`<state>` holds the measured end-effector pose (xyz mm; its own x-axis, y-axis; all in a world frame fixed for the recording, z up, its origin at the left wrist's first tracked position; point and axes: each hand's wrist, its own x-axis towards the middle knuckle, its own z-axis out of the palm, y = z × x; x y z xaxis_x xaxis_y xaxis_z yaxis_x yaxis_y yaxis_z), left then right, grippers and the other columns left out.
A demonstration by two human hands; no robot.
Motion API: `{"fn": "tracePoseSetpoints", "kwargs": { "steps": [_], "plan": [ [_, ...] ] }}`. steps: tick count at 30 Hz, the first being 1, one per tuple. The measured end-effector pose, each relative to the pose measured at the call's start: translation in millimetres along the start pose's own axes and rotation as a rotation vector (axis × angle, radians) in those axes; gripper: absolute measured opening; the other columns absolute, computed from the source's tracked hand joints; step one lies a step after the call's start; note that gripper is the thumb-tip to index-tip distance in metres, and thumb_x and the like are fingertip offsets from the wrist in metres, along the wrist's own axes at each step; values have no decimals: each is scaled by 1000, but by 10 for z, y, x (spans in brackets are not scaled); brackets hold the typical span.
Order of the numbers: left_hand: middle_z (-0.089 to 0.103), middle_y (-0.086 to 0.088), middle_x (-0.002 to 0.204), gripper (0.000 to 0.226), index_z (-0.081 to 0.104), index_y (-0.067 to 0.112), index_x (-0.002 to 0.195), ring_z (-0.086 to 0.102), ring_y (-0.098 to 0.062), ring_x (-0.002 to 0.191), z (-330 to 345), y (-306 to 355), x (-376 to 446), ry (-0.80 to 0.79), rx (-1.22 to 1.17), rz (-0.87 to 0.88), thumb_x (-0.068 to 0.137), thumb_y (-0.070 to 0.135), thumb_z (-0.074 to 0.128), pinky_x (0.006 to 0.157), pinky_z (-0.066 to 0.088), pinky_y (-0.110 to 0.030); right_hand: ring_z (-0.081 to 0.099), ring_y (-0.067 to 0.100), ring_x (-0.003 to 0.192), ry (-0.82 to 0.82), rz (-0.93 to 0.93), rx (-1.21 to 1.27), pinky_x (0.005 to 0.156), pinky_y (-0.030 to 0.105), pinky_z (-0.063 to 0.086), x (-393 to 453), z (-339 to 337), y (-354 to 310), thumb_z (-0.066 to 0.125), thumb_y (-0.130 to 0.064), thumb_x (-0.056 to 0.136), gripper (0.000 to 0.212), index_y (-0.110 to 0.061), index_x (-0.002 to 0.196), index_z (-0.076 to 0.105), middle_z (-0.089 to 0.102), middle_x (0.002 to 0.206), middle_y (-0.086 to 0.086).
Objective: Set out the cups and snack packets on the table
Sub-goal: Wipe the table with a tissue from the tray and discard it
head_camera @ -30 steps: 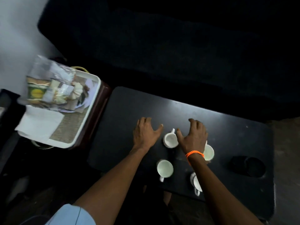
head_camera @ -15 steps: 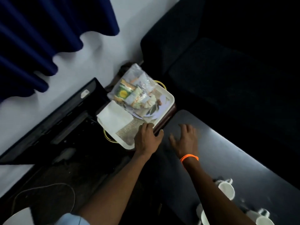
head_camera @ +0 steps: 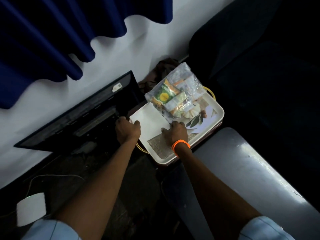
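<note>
A clear bag of snack packets (head_camera: 174,94) lies on the far part of a white tray (head_camera: 215,118), beside a white napkin (head_camera: 152,118). My left hand (head_camera: 127,129) clasps the tray's left edge, its thumb on the napkin's corner. My right hand (head_camera: 175,133), with an orange wristband, rests fingers-down on the napkin's right edge, touching the bag's near corner. I cannot see it holding anything. The dark table (head_camera: 245,163) reaches in from the right, below the tray. No cups are in view.
The tray sits on a brown stand (head_camera: 217,126) with yellow loops under it. A black screen (head_camera: 78,118) leans on the white wall at left, under a blue curtain (head_camera: 52,40). A dark sofa (head_camera: 259,66) fills the right. A white box (head_camera: 31,208) and a cable lie on the floor.
My view turned left from the cups on the table to the tray. Both hands left the table: the left went to the tray's left edge, the right onto the napkin by the bag.
</note>
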<state>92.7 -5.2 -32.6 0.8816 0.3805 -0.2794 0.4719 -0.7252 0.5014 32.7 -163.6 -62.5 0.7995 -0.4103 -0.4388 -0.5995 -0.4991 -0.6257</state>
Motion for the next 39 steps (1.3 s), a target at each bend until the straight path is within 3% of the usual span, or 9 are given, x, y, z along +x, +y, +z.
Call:
{"fn": "tracePoseSetpoints", "kwargs": {
  "steps": [7, 10, 19, 24, 28, 30, 33, 36, 39],
  "plan": [
    [77, -18, 106, 30, 76, 0, 104, 73, -36, 99, 8, -28, 211, -97, -123, -101, 85, 23, 73, 75, 54, -36, 62, 33, 107, 80, 145, 129, 86, 37, 50, 115, 94, -149, 76, -38, 82, 51, -5, 118, 62, 62, 120, 15],
    [78, -11, 107, 23, 79, 11, 106, 73, -32, 97, -35, -11, 200, -50, -126, -98, 84, 17, 73, 72, 52, -31, 66, 31, 106, 40, 202, 150, 91, 40, 55, 146, 111, -152, 78, -37, 79, 50, -7, 117, 66, 67, 116, 14],
    [78, -8, 104, 26, 78, 12, 100, 74, -27, 94, 7, -10, 168, -86, -162, -43, 76, 21, 83, 81, 60, -35, 68, 28, 74, 47, 231, 288, 68, 31, 54, 67, 157, -218, 78, -24, 70, 20, -7, 81, 73, 73, 79, 11],
    [62, -18, 127, 48, 68, 6, 122, 64, -36, 112, 3, -39, -19, 14, -197, -11, 80, 26, 79, 96, 55, -48, 67, 28, 67, 73, 238, 464, 62, 30, 54, -14, 97, -213, 77, -23, 69, 17, -14, 68, 63, 68, 68, 8],
    [63, -23, 125, 55, 66, 1, 121, 59, -40, 119, 76, -78, -415, 66, -310, -177, 86, 43, 71, 101, 50, -49, 74, 33, 69, 7, 338, 741, 69, 44, 63, -91, -45, -167, 76, -9, 75, 10, -11, 76, 66, 73, 80, 17],
    [69, -20, 118, 63, 69, -1, 113, 64, -39, 112, 165, -105, -657, 8, -497, -396, 87, 56, 65, 97, 54, -49, 70, 24, 55, -20, 400, 1000, 57, 36, 61, -163, -166, -130, 73, 2, 76, 14, -6, 75, 62, 68, 72, 14],
    [71, 0, 89, 59, 70, 15, 82, 67, -25, 85, 203, -77, -952, -96, -944, -658, 75, 74, 63, 79, 58, -41, 69, 18, 49, -65, 443, 1183, 52, 28, 58, -297, -382, 6, 71, 8, 78, 13, 0, 78, 60, 64, 68, 11],
    [63, 3, 76, 56, 61, 23, 68, 64, -21, 74, 180, -70, -1019, -90, -949, -625, 65, 79, 66, 85, 60, -46, 72, 18, 57, -81, 441, 1210, 55, 27, 59, -454, -593, 254, 69, 8, 80, 16, -2, 73, 59, 66, 75, 12],
    [67, -2, 86, 59, 67, 21, 78, 68, -29, 91, 190, -41, -1150, -151, -848, -528, 67, 79, 66, 91, 60, -50, 72, 18, 65, -41, 442, 1299, 58, 27, 59, -609, -730, 513, 66, 9, 83, 22, -5, 69, 56, 69, 77, 12]
  ]
}}
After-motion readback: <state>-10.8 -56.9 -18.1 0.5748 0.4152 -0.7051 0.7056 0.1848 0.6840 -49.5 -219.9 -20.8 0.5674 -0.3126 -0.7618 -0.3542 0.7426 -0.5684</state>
